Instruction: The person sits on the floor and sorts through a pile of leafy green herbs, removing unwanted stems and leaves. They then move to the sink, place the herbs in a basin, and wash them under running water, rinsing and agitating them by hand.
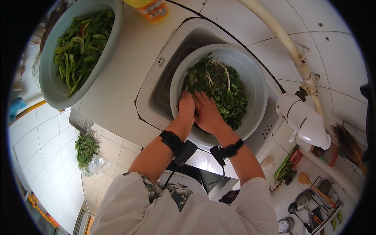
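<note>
A pale grey plastic basin (255,97) stands in the sink (158,85). Leafy green herbs with pale roots (223,85) fill much of it, apparently lying in water. My left hand (186,106) reaches inside the basin's left side, its fingertips partly lost among the leaves, so whether it grips any stems is hidden. Beside it, my right hand (208,114) rests palm down on the herbs, fingers somewhat spread. The two hands are very close together, near the basin's front left.
An oval basin of green peppers (80,55) sits on the counter (117,88) at left. A yellow container (152,11) is behind it. The white faucet (305,123) juts out at right, beside a wall pipe (279,29). Utensils (311,202) hang lower right. More greens (87,149) lie on the floor.
</note>
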Action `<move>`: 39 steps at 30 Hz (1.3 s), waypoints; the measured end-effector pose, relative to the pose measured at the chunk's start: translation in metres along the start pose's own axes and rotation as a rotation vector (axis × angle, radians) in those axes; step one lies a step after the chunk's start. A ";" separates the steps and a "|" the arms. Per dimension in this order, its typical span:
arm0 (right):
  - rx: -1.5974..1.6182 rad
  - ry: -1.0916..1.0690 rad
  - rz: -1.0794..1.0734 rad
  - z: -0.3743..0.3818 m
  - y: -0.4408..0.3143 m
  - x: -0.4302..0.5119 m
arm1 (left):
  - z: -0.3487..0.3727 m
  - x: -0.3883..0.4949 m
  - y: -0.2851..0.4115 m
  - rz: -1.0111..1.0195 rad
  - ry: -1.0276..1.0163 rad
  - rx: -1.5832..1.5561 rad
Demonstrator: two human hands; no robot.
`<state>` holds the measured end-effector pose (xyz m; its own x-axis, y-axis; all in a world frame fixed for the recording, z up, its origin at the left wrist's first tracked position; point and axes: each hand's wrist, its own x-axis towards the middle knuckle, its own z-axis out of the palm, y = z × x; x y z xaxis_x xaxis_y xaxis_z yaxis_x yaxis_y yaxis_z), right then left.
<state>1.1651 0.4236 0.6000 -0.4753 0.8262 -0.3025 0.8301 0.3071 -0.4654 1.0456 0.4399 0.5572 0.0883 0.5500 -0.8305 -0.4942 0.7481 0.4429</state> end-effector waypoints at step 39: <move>0.519 0.233 0.579 0.040 0.062 0.024 | 0.034 -0.015 0.030 -0.105 -0.062 0.293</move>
<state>1.1931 0.4437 0.5302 0.1089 0.8814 -0.4597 0.6574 -0.4107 -0.6318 1.0592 0.4670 0.5944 0.1827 0.4788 -0.8587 -0.2105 0.8722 0.4416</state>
